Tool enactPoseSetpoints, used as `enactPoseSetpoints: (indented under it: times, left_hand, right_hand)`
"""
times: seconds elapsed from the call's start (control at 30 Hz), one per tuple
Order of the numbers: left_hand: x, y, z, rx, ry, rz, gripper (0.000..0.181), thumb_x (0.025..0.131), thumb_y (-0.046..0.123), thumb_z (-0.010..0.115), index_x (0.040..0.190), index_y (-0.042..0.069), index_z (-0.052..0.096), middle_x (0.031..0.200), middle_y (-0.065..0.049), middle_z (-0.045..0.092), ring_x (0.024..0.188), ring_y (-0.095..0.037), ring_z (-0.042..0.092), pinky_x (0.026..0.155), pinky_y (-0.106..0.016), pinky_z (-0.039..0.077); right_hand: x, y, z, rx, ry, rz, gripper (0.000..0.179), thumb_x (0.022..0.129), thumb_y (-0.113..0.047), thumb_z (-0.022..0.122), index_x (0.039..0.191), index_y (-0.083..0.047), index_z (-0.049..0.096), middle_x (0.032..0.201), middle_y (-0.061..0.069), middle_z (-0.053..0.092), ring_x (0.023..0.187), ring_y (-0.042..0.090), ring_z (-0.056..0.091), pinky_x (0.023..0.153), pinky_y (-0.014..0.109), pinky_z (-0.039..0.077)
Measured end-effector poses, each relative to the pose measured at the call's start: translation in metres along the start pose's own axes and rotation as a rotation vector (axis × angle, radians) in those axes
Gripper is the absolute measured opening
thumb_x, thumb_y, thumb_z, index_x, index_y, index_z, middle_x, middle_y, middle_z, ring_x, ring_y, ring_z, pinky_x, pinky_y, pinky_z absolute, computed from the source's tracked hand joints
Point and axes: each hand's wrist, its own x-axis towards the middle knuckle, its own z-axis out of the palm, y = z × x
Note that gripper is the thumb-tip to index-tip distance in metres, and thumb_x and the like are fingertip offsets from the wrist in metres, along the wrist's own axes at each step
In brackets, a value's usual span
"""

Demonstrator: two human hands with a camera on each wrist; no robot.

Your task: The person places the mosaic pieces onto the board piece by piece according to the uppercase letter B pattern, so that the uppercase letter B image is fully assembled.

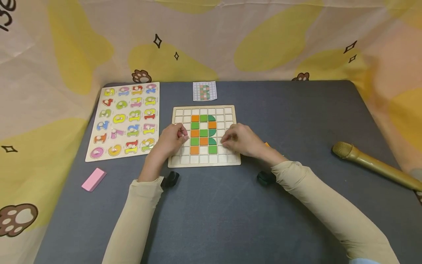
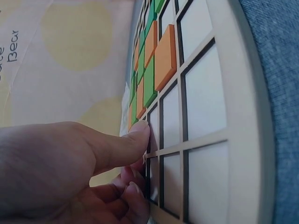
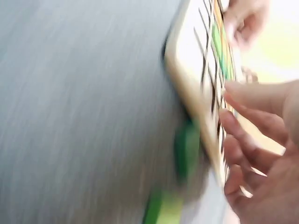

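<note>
A wooden grid board (image 1: 204, 160) with white cells lies on the table, bearing orange, green and dark green tiles (image 1: 204, 132) laid out like a letter R. My left hand (image 1: 169, 140) rests at the board's left side; in the left wrist view its thumb (image 2: 138, 140) touches the grid near an orange tile (image 2: 165, 58), fingers loosely bent below. Over the right-hand columns hovers my right hand (image 1: 242, 140), its fingers loosely curled. No piece shows between the fingers of either hand. In the blurred right wrist view, a dark green piece (image 3: 187, 149) and a lighter green one (image 3: 168, 207) lie beside the board.
Behind the board lies a small printed pattern card (image 1: 204, 91). A number puzzle board (image 1: 123, 121) sits to the left, with a pink block (image 1: 93, 179) in front of it. At the far right is a gold microphone (image 1: 372, 163). An orange piece (image 1: 267, 145) peeks out behind the right wrist.
</note>
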Motion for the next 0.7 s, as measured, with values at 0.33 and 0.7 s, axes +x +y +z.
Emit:
enactPoseSetpoints:
  times: [0.33,0.7]
  left_hand:
    - [-0.001,-0.001,-0.002,0.002,-0.003,-0.001,0.011,0.105,0.011,0.064,0.109,0.001,0.062,0.102,-0.016,0.054,0.097,-0.030,0.050,0.085,-0.040,0.040]
    - [0.000,0.001,0.000,-0.005,-0.010,-0.010,0.011,0.106,0.011,0.063,0.110,0.001,0.061,0.102,-0.015,0.052,0.097,-0.029,0.049,0.084,-0.039,0.039]
  right_hand:
    - [-0.046,0.038,-0.067,-0.078,-0.164,0.157,0.035,0.093,-0.014,0.082,0.125,-0.004,0.072,0.121,0.016,0.066,0.114,0.034,0.061,0.099,0.052,0.050]
    - [-0.070,0.048,-0.077,-0.119,-0.193,0.187,0.055,0.083,-0.016,0.092,0.130,-0.003,0.067,0.116,0.015,0.059,0.099,0.027,0.059,0.087,0.044,0.050]
